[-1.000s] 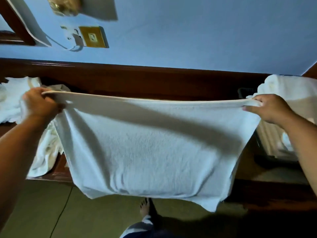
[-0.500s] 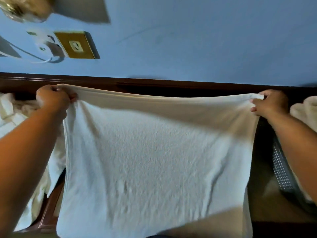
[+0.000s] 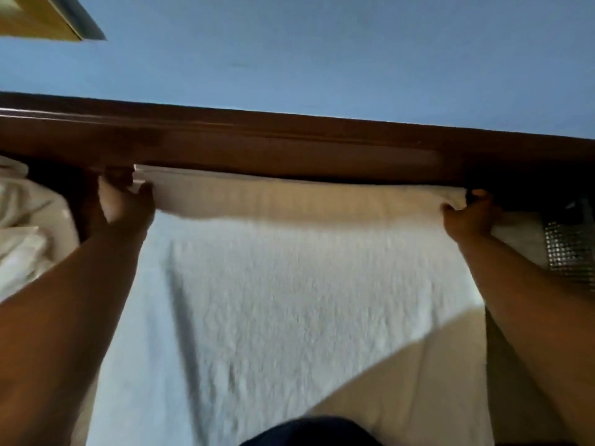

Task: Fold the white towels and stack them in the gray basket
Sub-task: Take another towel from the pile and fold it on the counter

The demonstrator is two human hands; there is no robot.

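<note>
1. Nearest, at the bottom edge of the view, is a dark blue rounded shape (image 3: 309, 432), soft-edged and blurred; what it is cannot be told.
2. Above it spreads the white terry-cloth towel (image 3: 289, 300), a broad rectangle with a nubbly looped pile. It is drawn wide between the two hands, its body falling toward the viewer. Its lower right part looks smoother and cream-tinted.
3. Two bare forearms run up either side of the towel to its far edge, a flat, smooth band.
4. The left hand (image 3: 125, 204) grips the towel's far left corner, fingers curled over the hem and thumb on the near face.
5. The right hand (image 3: 470, 217) pinches the far right corner, fingers closed tight on the cloth.
6. Left of the left arm lies a crumpled heap of white cloth (image 3: 22, 226), in soft folds.
7. Just beyond the right hand stands the gray mesh basket (image 3: 570, 249), its wall a fine grid of holes.
8. Behind the towel's far edge runs a dark brown polished wooden rail (image 3: 289, 146), long and straight.
9. Farthest is a plain matte blue wall (image 3: 322, 59), with a yellowish flat plate (image 3: 32, 17) at its top left corner.
</note>
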